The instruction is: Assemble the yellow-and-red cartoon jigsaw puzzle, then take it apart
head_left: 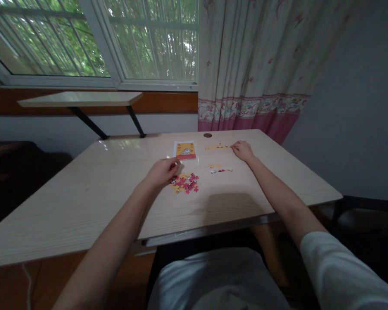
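My left hand [164,171] is closed with its fingers curled in, just above a loose pile of red, yellow and white jigsaw pieces [186,184]. Whatever those fingers may hold is hidden. Behind that hand lies a picture card [185,150] with a white cartoon figure on yellow and red. My right hand [243,150] pinches a small jigsaw piece [231,147] at the right end of a row of yellow pieces [214,147]. Nearer me are a few yellow pieces [215,165] and a short line of white, red and yellow pieces [221,171].
All of this lies on a pale wooden desk [116,189]. A raised shelf [84,99] on black legs stands at its back left. A round dark cable hole cover [207,135] sits near the back edge, before a curtain [245,64] and window.
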Demonstrator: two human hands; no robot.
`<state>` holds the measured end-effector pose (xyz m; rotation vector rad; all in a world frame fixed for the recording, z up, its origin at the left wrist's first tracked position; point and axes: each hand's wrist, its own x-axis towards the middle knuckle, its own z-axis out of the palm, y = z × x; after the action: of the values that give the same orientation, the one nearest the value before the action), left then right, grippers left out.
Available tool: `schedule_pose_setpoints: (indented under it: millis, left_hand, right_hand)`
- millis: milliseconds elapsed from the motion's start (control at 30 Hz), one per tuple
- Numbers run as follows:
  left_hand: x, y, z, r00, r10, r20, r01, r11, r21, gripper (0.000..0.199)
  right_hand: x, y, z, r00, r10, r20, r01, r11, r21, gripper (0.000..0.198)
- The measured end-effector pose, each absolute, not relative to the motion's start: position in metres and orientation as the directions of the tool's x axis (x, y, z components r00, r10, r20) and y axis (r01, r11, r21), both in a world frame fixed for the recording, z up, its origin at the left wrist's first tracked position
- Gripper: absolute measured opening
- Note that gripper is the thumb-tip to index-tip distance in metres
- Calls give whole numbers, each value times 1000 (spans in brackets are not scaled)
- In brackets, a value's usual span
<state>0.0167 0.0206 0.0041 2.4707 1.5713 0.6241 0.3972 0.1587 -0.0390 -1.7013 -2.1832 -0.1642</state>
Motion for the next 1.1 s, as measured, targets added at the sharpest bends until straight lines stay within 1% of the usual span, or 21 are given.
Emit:
schedule_pose_setpoints:
  millis: [167,267,400,500,600,733,833,933,1000,1100]
  left_hand:
    - [16,21,2,360,893,271,823,-441,359,21]
    - [17,21,3,364,890,274,825,-444,348,21]
    - [13,22,4,360,896,261,845,-432,316,22]
    - [6,25,3,379,895,237,843,-439,311,22]
    - [2,29,2,407,889,207,824,-456,337,22]
    - [8,27,3,490,851,192,768,-525,367,26]
    - [17,24,5,572,796,198,717,-602,351,30]
    - [21,23,4,613,771,173,694,-629,350,28]
    - [21,25,3,620,768,161,691,-631,351,25]
    - [18,27,1,619,768,163,695,-632,343,23]
  right_hand:
    - [398,160,-39,-226,917,328,947,286,-144,34]
    - [397,160,-39,-227,917,328,947,287,-146,33]
    - [395,157,-36,-218,905,365,945,289,-151,33]
    - [389,151,-30,-244,878,413,934,327,-142,33]
    - [374,140,-21,-329,839,433,904,413,-113,31]
    - [337,113,-7,-499,755,425,806,585,-93,26]
    - [301,85,2,-675,655,339,671,737,-87,26]
    - [272,61,4,-825,511,240,506,858,-89,29]
    - [261,52,3,-859,470,200,464,882,-80,29]
    - [256,48,1,-856,485,181,477,875,-88,27]
